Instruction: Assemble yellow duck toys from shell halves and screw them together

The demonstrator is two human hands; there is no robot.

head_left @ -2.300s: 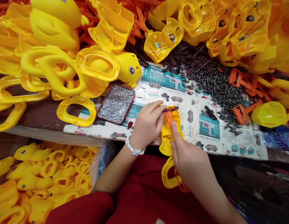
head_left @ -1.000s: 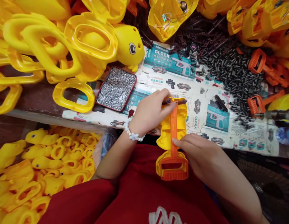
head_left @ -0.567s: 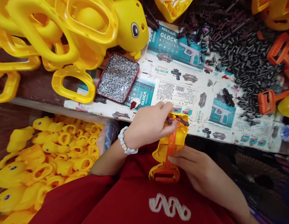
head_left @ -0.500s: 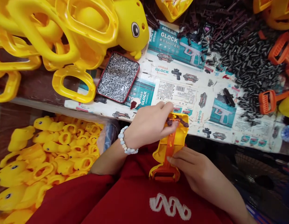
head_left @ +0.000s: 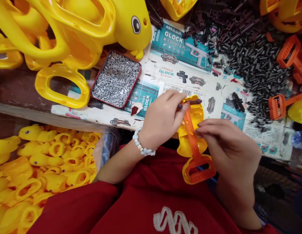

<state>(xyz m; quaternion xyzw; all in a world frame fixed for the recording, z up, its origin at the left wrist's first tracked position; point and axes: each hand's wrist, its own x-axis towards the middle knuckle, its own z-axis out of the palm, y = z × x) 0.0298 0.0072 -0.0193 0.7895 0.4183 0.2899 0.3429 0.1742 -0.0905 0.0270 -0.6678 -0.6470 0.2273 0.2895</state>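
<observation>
Left hand: closed around the far end of the yellow shell point(head_left: 198, 114); its hand point(head_left: 160, 120) keeps the thumb over the inner side, the other fingers partly hidden.
Right hand: the fingertips of this hand point(head_left: 235, 152) are drawn together at the shell's near-right edge; whether they grip anything, I cannot tell.
Yellow shell: between the hands, hollow side up; probably light, stiff and smooth, so apt to slip. The rim under the left thumb looks a sound hold.
Orange handle point(head_left: 191, 135): stem lies along the shell from the left thumb, its loop below the right fingertips; likely rigid and light, best steadied by the stem.
Brown rod point(head_left: 196, 102): crosswise at the left thumb; thin, so perhaps easily knocked askew.
Screws point(head_left: 116, 79): in a tray point(head_left: 132, 87) beyond the left hand, to its left.
Black tubes point(head_left: 258, 78): heaped beyond the right hand.
Yellow ducks point(head_left: 43, 159): piled well left of the left wrist.
</observation>
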